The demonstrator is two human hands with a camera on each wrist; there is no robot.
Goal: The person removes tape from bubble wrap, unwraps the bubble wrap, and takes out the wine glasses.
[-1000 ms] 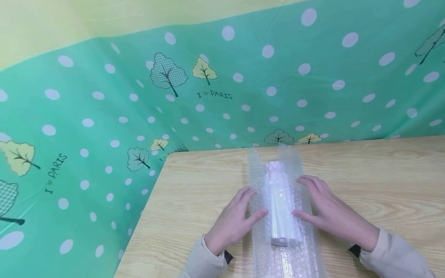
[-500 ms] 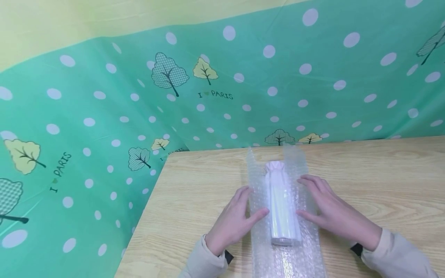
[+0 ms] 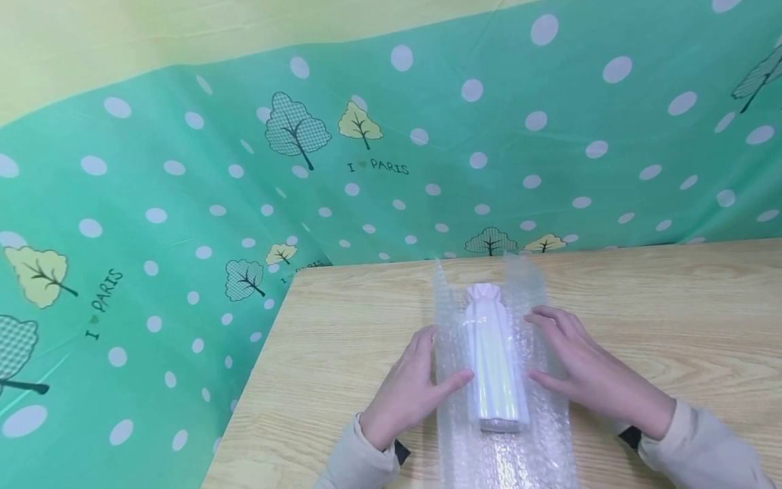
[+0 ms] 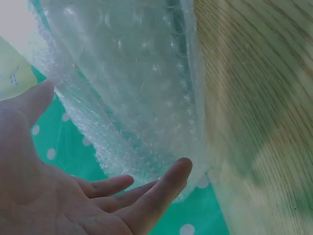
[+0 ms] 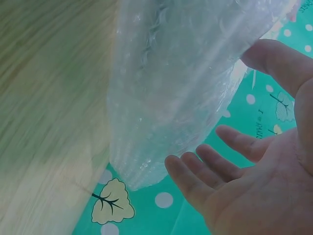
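Observation:
A white, pearly, fluted vase (image 3: 496, 363) with a ruffled neck lies on its side, its neck toward the far edge. Beneath it and along both sides runs a sheet of bubble wrap (image 3: 455, 441), its sides standing up. My left hand (image 3: 408, 390) is at the wrap's left side, thumb stretched toward the vase. My right hand (image 3: 589, 373) is at the right side, fingers spread and slightly bent. Both wrist views show the palms facing the bubble wrap (image 4: 132, 63) with fingertips at or close to its outer face; whether all of them touch it cannot be told.
The light wooden table (image 3: 342, 353) extends to both sides of the wrap. Behind it and on the left hangs a green cloth (image 3: 427, 170) with white dots and printed trees. The wrap's far end reaches nearly to the table's back edge.
My right hand has shifted slightly right. The wrap's right side has moved right and fallen away from the vase, which shows more plainly now. My left hand has hardly moved.

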